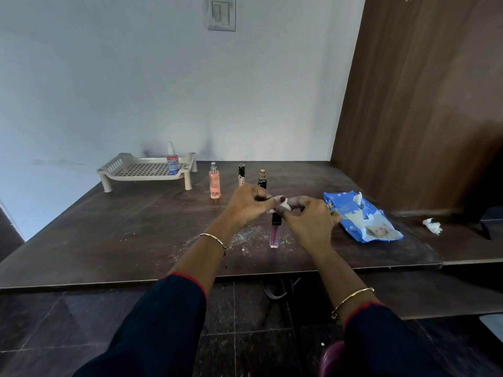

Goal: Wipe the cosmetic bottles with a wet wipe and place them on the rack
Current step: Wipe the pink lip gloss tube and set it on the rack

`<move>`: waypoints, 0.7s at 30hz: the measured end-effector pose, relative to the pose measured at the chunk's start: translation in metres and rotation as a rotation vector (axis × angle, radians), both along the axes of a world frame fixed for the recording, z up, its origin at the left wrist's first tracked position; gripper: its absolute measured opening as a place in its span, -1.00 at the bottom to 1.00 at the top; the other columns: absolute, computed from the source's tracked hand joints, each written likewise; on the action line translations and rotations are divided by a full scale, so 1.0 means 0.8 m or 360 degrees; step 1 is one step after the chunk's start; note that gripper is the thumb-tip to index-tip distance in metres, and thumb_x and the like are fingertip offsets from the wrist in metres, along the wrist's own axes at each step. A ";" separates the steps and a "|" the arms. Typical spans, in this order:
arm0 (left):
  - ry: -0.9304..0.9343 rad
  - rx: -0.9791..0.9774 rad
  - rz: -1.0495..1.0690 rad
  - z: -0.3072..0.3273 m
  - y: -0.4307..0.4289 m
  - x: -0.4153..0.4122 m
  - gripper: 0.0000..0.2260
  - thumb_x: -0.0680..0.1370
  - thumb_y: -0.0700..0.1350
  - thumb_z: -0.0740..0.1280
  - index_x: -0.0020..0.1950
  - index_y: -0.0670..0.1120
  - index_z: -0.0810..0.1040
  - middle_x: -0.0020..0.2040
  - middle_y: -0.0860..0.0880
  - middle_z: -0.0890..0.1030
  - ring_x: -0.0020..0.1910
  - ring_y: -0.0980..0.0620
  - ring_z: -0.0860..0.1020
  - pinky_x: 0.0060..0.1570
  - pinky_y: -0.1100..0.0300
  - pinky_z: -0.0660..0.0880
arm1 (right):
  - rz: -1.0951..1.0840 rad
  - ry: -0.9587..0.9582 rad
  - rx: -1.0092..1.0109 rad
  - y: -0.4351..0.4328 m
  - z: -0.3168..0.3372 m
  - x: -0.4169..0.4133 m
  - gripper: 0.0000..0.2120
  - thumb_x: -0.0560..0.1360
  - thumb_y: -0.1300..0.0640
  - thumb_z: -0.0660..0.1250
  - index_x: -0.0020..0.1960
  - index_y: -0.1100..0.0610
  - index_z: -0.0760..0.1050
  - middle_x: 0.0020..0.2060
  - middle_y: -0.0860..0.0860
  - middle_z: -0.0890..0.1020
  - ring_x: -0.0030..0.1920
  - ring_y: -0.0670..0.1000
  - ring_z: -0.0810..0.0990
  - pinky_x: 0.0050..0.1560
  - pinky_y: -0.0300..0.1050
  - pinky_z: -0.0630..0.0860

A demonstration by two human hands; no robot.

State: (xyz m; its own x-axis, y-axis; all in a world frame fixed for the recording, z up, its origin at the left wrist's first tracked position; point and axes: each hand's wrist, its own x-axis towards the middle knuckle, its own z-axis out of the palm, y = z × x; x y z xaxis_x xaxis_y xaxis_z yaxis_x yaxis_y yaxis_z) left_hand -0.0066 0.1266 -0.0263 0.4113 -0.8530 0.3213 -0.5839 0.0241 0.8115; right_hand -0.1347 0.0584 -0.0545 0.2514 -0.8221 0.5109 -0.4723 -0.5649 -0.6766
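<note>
Currently held: wet wipe, stretched between both our hands above the surface.
Left grip: fingers curled, pinching the wipe.
Right grip: fingers curled, pinching the wipe's other end.
Lip gloss: upright on the surface below our hands, cap partly hidden.
Rack: far left, carrying one blue-labelled spray bottle.
Row beside rack: pink spray bottle, slim tube, black bottle, all upright.
Right side: blue wipes pack; crumpled wipe.
</note>
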 end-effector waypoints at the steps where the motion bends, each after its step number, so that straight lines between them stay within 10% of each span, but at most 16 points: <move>1: 0.0012 -0.0009 0.0004 -0.001 0.000 0.000 -0.80 0.46 -0.08 0.44 -0.36 -0.09 0.62 -0.54 0.15 0.50 -0.54 0.29 0.37 -0.44 0.43 0.27 | -0.0008 0.0003 0.0014 0.002 -0.002 0.001 -0.75 0.36 -0.24 0.40 -0.14 -0.08 0.63 -0.33 -0.15 0.64 -0.04 -0.07 0.58 0.15 0.05 0.16; 21: 0.0041 -0.0115 0.0035 -0.011 -0.003 -0.001 -0.82 0.40 -0.11 0.50 -0.20 -0.24 0.68 -0.21 -0.11 0.69 -0.28 0.18 0.58 -0.22 0.35 0.52 | -0.0011 0.0197 0.0088 0.002 -0.042 0.000 -0.69 0.33 -0.18 0.46 -0.26 0.07 0.58 -0.44 -0.10 0.54 -0.05 -0.02 0.53 0.06 -0.01 0.14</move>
